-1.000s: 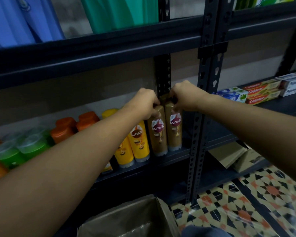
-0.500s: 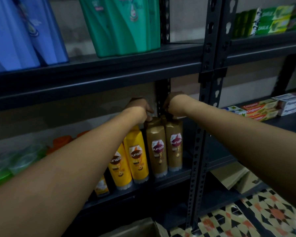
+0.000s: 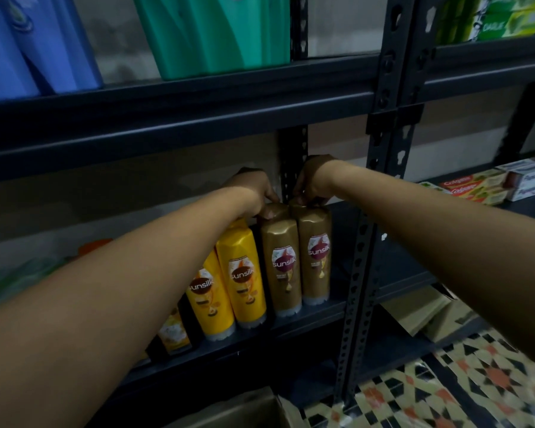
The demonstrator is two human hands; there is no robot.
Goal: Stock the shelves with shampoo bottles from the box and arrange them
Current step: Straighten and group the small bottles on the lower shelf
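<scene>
Two brown Sunsilk shampoo bottles stand upright side by side at the front of the dark metal shelf. Behind them stand two more brown bottles, only their tops showing. My left hand grips the top of the rear left bottle. My right hand pinches the top of the rear right bottle. Yellow Sunsilk bottles stand to the left of the brown ones. The cardboard box sits open at the bottom of the view.
A perforated upright post stands just right of the brown bottles. Green and blue refill packs fill the shelf above. Toothpaste boxes lie on the shelf to the right. Flattened cardboard lies on a lower shelf above the patterned floor tiles.
Both hands have moved deeper into the shelf, from the front brown bottles to the tops of the ones behind. The camera has tilted upward.
</scene>
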